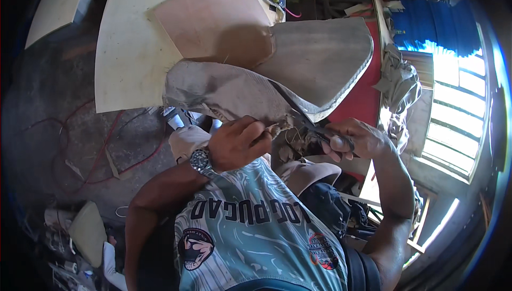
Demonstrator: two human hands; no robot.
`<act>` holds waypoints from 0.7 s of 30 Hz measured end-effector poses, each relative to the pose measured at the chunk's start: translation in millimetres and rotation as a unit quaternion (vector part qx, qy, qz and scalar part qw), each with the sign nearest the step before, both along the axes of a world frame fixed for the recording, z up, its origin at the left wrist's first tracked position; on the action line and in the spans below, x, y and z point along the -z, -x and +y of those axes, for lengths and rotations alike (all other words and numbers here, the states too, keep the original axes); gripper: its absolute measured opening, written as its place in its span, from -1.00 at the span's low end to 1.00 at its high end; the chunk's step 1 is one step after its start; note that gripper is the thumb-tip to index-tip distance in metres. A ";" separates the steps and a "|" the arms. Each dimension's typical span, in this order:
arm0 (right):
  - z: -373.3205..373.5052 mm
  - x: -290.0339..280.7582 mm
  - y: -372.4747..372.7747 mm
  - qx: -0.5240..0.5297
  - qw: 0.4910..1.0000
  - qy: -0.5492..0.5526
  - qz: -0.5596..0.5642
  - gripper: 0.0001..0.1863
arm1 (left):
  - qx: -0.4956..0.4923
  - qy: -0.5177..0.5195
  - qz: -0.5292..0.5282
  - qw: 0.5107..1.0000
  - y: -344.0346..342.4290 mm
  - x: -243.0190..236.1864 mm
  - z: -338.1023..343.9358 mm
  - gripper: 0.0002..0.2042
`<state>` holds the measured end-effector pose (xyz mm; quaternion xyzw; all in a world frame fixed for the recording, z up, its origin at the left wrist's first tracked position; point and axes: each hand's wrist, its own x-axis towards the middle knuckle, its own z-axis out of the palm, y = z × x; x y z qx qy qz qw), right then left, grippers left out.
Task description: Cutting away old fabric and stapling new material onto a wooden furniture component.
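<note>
My left hand (240,141) is closed, pinching a frayed, torn edge of fabric (280,125) along the underside of a grey-beige padded piece (216,85). Just to its right, my right hand (358,139) grips dark scissors (314,128), whose long blades point up and left against the padded piece. A second grey padded piece (314,56), with a rounded edge, lies above, overlapping a pinkish square sheet (208,13) on the pale worktable (125,51). Loose threads and scraps hang below the fabric between my hands.
A red surface (370,96) and crumpled grey cloth (400,83) lie to the right, near a barred window (453,123). Red hoses (114,133) cross the floor at left. A pale board (56,13) stands upper left. At lower left, another person's white sleeve (112,267) shows beside a cushion (85,232).
</note>
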<state>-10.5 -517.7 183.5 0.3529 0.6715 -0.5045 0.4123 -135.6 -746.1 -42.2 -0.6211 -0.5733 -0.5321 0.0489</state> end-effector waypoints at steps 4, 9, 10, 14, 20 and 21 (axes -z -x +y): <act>-20.8 -12.1 15.9 -0.006 0.996 -0.088 -0.032 -0.61 | 0.023 0.068 -0.105 0.992 0.5 -1.8 2.0 -0.63; -40.7 -29.0 39.3 -0.028 0.980 -0.152 -0.121 -0.64 | 0.011 0.302 -0.237 0.923 5.5 5.0 9.7 -0.52; -36.4 -30.5 40.8 -0.049 0.974 -0.177 -0.135 -0.64 | 0.009 0.286 -0.209 0.935 4.0 7.0 14.6 -0.51; -38.6 -27.2 53.7 -0.111 0.961 -0.165 -0.194 -0.66 | 0.006 0.270 -0.149 0.951 7.1 10.3 15.1 -0.44; -34.2 -12.6 50.8 -0.209 0.940 -0.212 -0.166 -0.62 | 0.033 0.331 -0.162 0.929 -10.2 16.9 41.4 -0.26; -32.8 -10.7 46.7 -0.228 0.939 -0.205 -0.156 -0.62 | -0.017 0.277 -0.163 0.947 -13.9 20.9 48.3 -0.37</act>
